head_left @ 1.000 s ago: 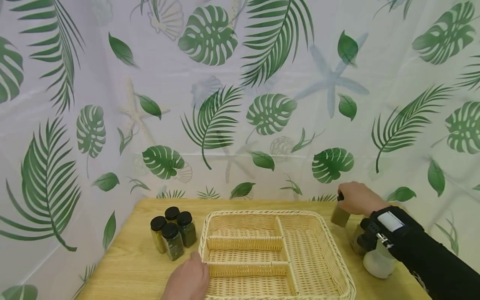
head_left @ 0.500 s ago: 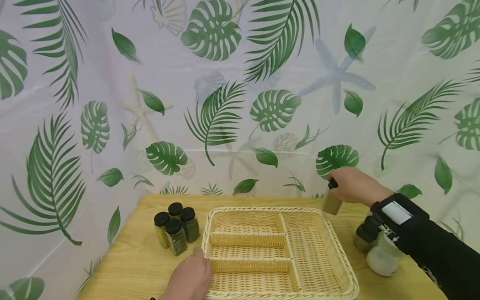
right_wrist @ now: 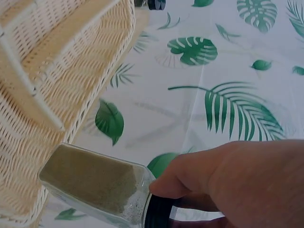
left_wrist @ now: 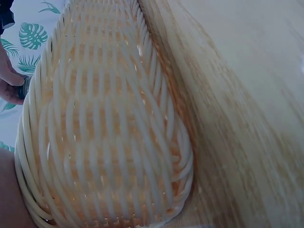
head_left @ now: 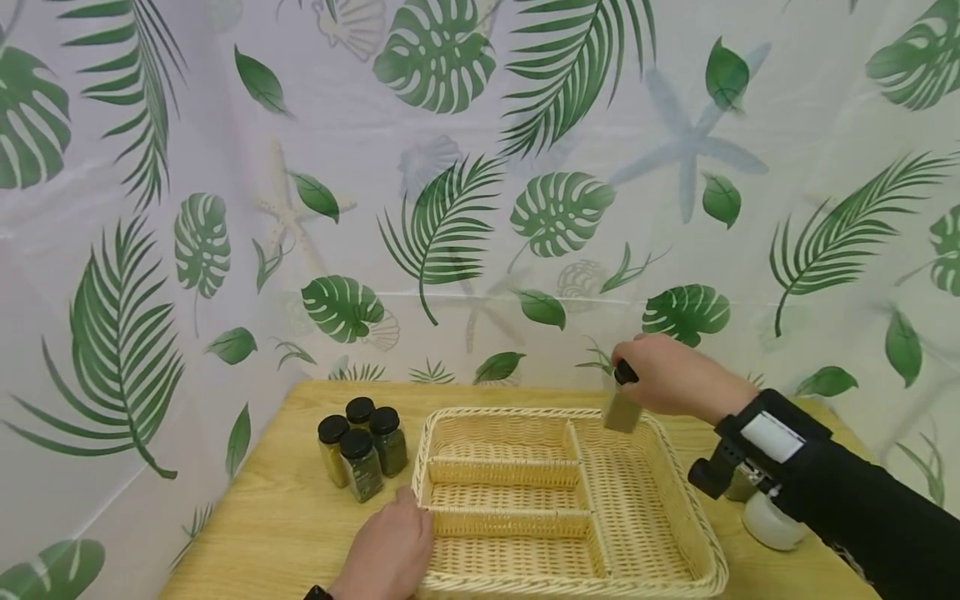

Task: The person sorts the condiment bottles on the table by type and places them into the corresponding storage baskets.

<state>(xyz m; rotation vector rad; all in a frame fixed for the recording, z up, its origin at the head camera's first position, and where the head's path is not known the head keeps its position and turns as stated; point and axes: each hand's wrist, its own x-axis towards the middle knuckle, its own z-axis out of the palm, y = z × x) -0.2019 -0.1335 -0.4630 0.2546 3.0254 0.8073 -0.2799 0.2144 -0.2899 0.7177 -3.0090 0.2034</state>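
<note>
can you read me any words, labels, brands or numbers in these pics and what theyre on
No text can be read in any view.
Front jar of the four: pale print, too small to read.
Black sleeve: pale marks at its edge, too blurred to read.
Jar in the right hand: no lettering on the sides that show.

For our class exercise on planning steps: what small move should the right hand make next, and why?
Probably ease the jar over the right compartment of the basket: the right hand grips its black lid, its base appears near the back rim, and the left hand rests on the left rim.
</note>
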